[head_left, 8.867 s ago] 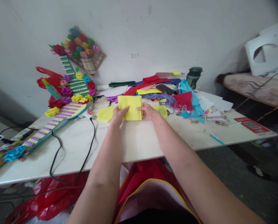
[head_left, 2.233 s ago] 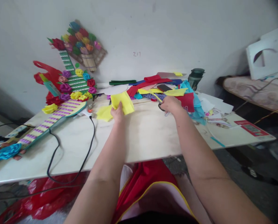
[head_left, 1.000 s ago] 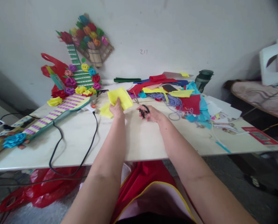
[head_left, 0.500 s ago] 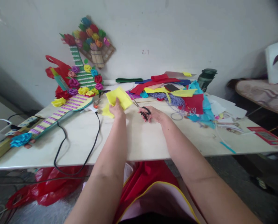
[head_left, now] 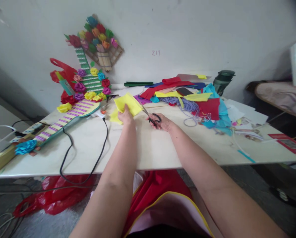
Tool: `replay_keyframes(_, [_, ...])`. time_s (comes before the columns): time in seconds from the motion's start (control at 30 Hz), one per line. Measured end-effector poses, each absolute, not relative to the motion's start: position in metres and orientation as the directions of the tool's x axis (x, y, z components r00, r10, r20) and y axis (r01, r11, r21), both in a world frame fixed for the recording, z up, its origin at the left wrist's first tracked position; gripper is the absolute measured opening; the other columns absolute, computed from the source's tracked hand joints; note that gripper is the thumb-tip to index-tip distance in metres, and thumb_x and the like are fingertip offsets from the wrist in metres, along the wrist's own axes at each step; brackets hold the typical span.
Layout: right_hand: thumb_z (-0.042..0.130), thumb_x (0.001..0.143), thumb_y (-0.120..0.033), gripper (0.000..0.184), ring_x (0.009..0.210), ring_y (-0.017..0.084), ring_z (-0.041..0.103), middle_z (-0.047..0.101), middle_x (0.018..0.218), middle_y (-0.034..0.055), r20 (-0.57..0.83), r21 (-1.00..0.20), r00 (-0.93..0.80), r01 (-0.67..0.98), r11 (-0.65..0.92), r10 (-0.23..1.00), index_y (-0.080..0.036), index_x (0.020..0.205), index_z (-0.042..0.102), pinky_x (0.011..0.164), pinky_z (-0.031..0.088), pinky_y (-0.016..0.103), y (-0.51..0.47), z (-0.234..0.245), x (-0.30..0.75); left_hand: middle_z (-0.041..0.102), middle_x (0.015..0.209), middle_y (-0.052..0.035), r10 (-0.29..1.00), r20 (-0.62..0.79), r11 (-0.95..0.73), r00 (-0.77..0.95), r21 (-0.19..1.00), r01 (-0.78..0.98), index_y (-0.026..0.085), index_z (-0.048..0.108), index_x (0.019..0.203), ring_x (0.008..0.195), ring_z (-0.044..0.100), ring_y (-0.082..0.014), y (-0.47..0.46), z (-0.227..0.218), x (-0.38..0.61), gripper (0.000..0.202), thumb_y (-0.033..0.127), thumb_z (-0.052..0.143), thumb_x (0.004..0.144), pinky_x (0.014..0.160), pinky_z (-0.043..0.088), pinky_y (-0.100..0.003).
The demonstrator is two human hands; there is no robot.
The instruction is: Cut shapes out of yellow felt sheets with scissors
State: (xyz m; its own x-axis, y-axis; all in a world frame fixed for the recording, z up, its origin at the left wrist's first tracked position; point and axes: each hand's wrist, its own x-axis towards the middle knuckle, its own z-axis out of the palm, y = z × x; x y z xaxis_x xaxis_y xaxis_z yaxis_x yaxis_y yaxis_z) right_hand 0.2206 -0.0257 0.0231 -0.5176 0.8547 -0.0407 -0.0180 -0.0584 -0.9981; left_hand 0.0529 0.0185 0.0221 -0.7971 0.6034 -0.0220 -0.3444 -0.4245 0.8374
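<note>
My left hand (head_left: 125,116) is closed on a square of yellow crepe paper (head_left: 128,101), thumb on top, holding it above the white table (head_left: 152,148). In my right hand (head_left: 162,123) is a pair of scissors (head_left: 154,119) with black handles, fingers in the loops. The blades point up and left and meet the paper's right edge; how far they overlap it is hard to see. Another yellow piece (head_left: 114,117) lies below and left of my left hand.
Coloured paper strips (head_left: 172,86), purple yarn (head_left: 185,105) and a dark bottle (head_left: 223,82) are at the back right. On the left stands a striped board with paper flowers (head_left: 80,107). A black cable (head_left: 103,142) loops over the table's front edge.
The scissor handles look slightly closer to the paper. The whole view has shifted a little, and both hands keep their holds.
</note>
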Motion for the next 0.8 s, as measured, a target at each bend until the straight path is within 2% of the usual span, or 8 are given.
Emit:
replay_keyframes(0.33, [0.062,0.075,-0.054,0.041,0.036,0.006,0.046,0.054,0.053,-0.0027,-0.007,-0.996,-0.537,-0.069,-0.052,0.844,-0.013,0.085,0.060,0.029,0.020,0.016,-0.021,0.017,0.223,0.064,0.113,-0.0161,0.592,-0.009,-0.430,-0.806,0.842,-0.325,0.007,0.056,0.108,0.098,0.065,-0.0165,0.019,0.022,0.052,0.031,0.022,0.062,0.081,0.077,0.054,-0.021])
replay_keyframes(0.57, [0.066,0.073,-0.047,0.037,0.034,0.005,0.044,0.053,0.050,-0.0027,0.003,-0.998,-0.520,-0.061,-0.034,0.854,-0.012,0.082,0.059,0.028,0.019,0.016,-0.025,0.020,0.220,0.067,0.104,-0.0113,0.563,-0.032,-0.447,-0.826,0.828,-0.337,0.011,0.058,0.095,0.091,0.066,-0.0147,0.021,0.022,0.050,0.018,0.019,0.064,0.080,0.075,0.054,-0.021])
replay_keyframes(0.8, [0.065,0.074,-0.041,0.031,0.033,0.005,0.043,0.052,0.048,-0.0035,-0.015,-0.999,-0.480,-0.037,-0.037,0.877,-0.011,0.081,0.059,0.028,0.018,0.016,-0.032,0.027,0.216,0.067,0.097,-0.0104,0.563,-0.032,-0.486,-0.826,0.795,-0.362,0.011,0.058,0.089,0.085,0.066,-0.0139,0.017,0.023,0.053,0.013,0.018,0.064,0.079,0.074,0.054,-0.022])
